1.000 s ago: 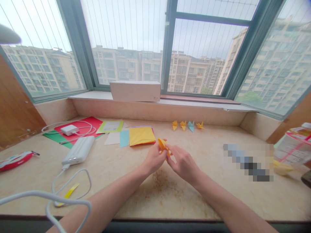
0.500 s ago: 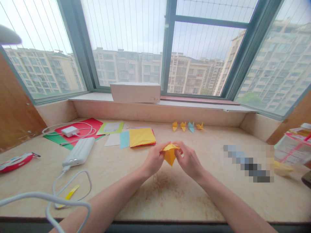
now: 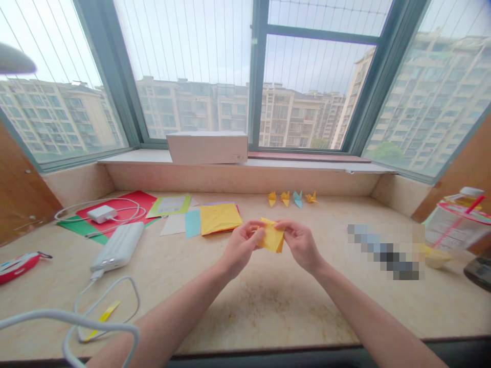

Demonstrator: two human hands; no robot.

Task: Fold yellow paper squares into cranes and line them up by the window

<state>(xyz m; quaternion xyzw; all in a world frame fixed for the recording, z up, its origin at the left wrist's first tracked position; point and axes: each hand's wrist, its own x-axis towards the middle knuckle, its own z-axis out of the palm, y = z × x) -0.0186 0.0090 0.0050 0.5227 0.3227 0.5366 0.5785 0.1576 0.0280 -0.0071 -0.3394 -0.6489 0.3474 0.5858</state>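
Note:
Between my two hands, just above the counter, is a folded piece of yellow origami paper (image 3: 273, 239), roughly square from this side. My left hand (image 3: 245, 243) pinches its left edge with thumb and fingers. On the opposite edge, my right hand (image 3: 301, 244) grips it the same way. Behind and to the left lies a stack of yellow paper sheets (image 3: 220, 219), with red showing beneath. Several small folded paper cranes stand in a row at the back, among them a blue crane (image 3: 298, 199) and a yellow crane (image 3: 311, 198) at the right end.
At left lie a white power bank (image 3: 117, 248), a charger (image 3: 102, 214), loose cables, red paper (image 3: 140, 199) and a red-and-white item (image 3: 19, 268). A white box (image 3: 207, 148) sits on the sill. A clear container (image 3: 456, 225) and a blurred-out object (image 3: 385, 253) are at right.
The yellow paper has gone from a pointed, partly opened shape to a flatter, squarer one, still between both hands. The whole view has shifted slightly.

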